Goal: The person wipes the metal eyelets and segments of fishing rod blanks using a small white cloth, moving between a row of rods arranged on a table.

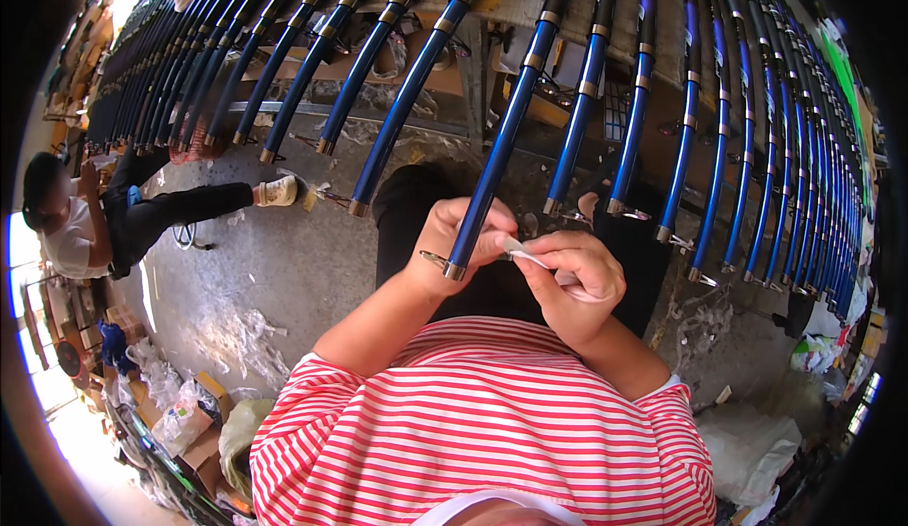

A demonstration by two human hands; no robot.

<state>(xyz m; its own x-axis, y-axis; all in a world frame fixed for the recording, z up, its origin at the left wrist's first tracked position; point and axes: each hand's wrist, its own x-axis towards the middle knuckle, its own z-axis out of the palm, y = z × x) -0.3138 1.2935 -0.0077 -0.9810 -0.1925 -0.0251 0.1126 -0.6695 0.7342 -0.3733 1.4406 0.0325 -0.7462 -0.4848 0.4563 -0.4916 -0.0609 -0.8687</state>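
Blue fishing rods [511, 127] lie side by side with their metal-capped butt ends jutting toward me. One rod passes in front of my left hand [443, 245], hiding part of its palm and fingers. My left fingers are closed, and their tips pinch one end of a small white strip [526, 254], perhaps paper or thin plastic. On its other end my right hand [582, 278] is closed as well, with more white material between the curled fingers. A small metal clip [433, 258] shows beside my left hand near that rod's end cap.
A table [624, 29] carries the rods, which fan out to both sides. At left sits another person [80, 219], one leg stretched toward me. Cardboard and plastic bags [180, 422] lie lower left; a whitish plastic bag [747, 450] lies lower right. Scraps litter the concrete floor [227, 280].
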